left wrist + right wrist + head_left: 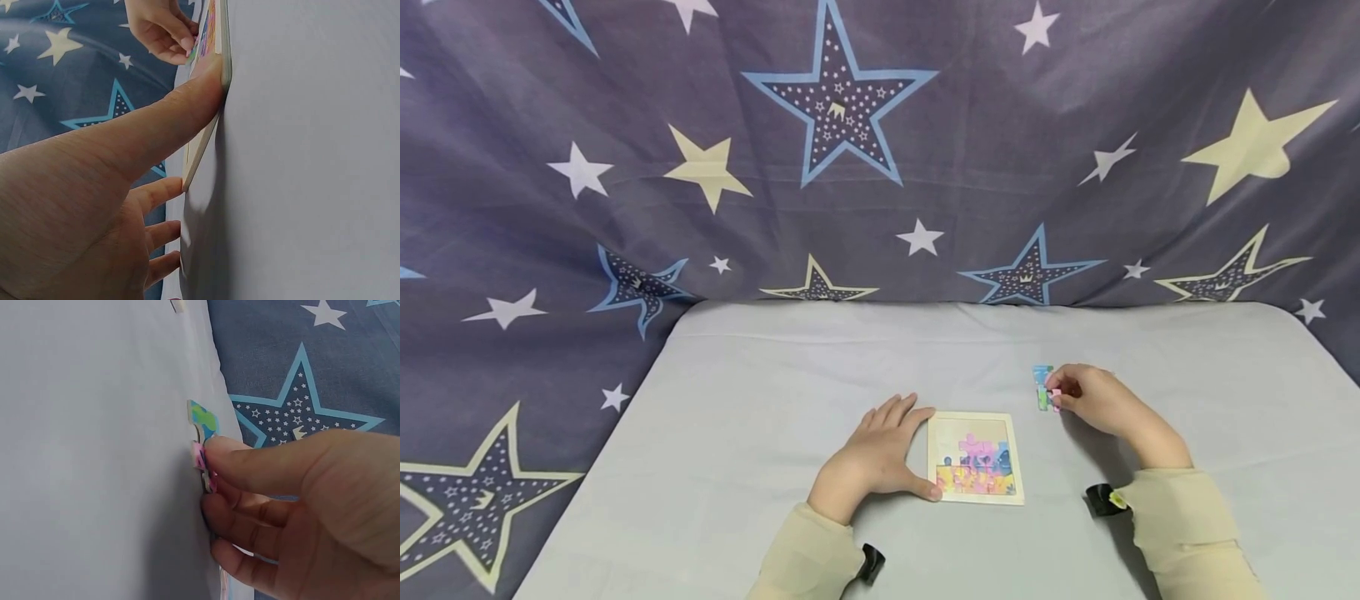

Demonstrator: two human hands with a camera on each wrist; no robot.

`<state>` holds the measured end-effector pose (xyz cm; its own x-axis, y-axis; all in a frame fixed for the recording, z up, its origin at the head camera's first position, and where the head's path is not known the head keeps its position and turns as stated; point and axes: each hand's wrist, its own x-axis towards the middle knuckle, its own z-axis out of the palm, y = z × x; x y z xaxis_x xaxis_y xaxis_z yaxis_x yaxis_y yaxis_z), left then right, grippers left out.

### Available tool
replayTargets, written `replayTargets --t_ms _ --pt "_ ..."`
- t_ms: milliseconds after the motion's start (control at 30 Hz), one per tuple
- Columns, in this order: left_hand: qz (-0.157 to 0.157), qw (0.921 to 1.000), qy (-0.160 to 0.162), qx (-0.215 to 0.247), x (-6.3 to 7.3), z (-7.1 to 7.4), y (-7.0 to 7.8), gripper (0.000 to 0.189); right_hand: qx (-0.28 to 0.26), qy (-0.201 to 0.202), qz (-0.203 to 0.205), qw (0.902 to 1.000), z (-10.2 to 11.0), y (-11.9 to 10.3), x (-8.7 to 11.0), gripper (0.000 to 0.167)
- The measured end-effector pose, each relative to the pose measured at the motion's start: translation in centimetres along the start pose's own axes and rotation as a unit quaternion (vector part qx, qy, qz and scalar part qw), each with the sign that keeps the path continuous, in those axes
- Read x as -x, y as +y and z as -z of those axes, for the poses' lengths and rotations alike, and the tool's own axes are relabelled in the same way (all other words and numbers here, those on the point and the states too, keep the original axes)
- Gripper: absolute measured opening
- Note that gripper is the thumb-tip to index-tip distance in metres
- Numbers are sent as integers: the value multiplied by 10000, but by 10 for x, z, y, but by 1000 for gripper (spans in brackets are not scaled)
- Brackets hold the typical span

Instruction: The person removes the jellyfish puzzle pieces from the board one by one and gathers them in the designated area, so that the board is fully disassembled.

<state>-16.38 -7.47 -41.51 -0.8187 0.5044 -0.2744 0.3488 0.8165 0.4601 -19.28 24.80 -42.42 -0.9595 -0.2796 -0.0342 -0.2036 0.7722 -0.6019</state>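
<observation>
A square jigsaw tray (pixel 1018 467) with a pale wooden border lies on the table, its lower part filled with pink, yellow and blue pieces. My left hand (pixel 880 454) spans its left side, the thumb touching the near corner and the index finger the far one; the other fingers are spread out. To the right of the tray, my right hand (pixel 1093 400) pinches a pink puzzle piece (pixel 199 455) between thumb and fingers. Right beside that piece are blue and green puzzle pieces (pixel 1042 385). The fingers partly hide the pinched piece.
A pale grey cloth (pixel 737 417) covers the table. Behind it hangs a dark curtain (pixel 880 217) printed with stars. Each wrist wears a black strap mount (pixel 1102 500) near the sleeve. A small pale edge of something (pixel 177 305) shows at the top of the right wrist view.
</observation>
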Motion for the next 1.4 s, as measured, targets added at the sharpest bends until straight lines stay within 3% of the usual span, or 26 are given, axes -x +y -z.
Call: replayTargets --t_ms 667,833,1400 --pt "12 10000 -22 -19 -1 0 -1 107 -158 147 -3 9998 4 -5 2 11" --pt "1 10000 -30 -4 -1 -1 -2 107 -586 -12 100 9982 3 -17 1 13" --pt "-26 10000 -62 -13 -1 1 -2 106 -707 -572 578 9942 -16 -56 -2 11"
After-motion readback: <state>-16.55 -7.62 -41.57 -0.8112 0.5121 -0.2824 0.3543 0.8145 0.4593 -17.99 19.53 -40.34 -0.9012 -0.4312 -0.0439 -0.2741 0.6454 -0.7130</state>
